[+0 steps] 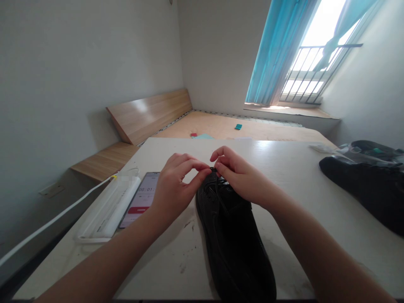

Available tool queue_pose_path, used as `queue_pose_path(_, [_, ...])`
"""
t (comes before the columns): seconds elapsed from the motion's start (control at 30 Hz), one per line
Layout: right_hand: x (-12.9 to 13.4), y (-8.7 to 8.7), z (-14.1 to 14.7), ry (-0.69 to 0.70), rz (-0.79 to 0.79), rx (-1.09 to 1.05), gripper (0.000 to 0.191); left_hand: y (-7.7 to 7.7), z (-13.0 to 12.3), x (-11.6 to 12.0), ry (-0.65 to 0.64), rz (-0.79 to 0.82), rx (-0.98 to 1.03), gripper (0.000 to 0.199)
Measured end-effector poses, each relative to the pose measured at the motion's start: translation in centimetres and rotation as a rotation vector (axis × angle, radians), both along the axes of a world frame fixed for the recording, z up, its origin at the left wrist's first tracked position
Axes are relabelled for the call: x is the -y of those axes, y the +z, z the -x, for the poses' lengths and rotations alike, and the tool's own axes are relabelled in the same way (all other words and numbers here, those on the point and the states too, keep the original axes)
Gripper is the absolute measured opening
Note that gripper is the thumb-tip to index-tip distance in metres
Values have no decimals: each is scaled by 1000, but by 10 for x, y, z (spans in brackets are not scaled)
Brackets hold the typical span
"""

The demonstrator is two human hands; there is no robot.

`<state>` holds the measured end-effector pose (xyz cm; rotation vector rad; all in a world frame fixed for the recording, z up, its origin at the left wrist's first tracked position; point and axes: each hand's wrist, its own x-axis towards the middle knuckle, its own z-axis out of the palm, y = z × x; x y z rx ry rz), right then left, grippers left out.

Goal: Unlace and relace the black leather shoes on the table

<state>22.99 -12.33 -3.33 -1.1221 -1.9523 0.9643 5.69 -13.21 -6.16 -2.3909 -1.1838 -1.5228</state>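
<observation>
A black lace-up shoe [233, 240] rests on the white table, its toe pointing away from me and its opening towards me. Black shoelaces [221, 198] lie loosely across its tongue. At the front of the lacing, my left hand [178, 181] pinches a bit of shoelace between thumb and forefinger. My right hand [238, 174] meets it from the other side, its thumb and fingers closed on the lace at the same spot. The fingertips nearly touch, and they cover most of the lace there.
On the left of the table [284, 202] lie a phone [139, 200] showing a timer and a white power strip [116, 210] with a cable. Another black shoe [360, 181] stands at the right beside clear plastic [353, 151]. Behind is a wooden bed board [221, 122].
</observation>
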Motion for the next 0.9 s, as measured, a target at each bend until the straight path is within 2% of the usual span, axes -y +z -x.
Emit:
queue_pose_path(0.27, [-2,0,-2,40,-26,-17,5,-1,1,-1,-11,76,59,9])
queue_pose_path(0.4, [0,3,-3,114,-1,-61,2,-1,-1,-2,-78,249,204,11])
queue_pose_path(0.5, [2,4,-2,91,-8,-64,3,-1,-2,-2,-128,356,273,13])
queue_pose_path(0.7, [4,3,1,-22,-62,20,9,-2,-1,-1,-99,262,163,10])
queue_pose_path(0.77, [4,2,0,2,-71,69,14,-2,0,-1,-86,235,134,12])
queue_pose_path(0.9, [5,3,0,82,-200,185,26,-1,0,0,-45,171,117,14])
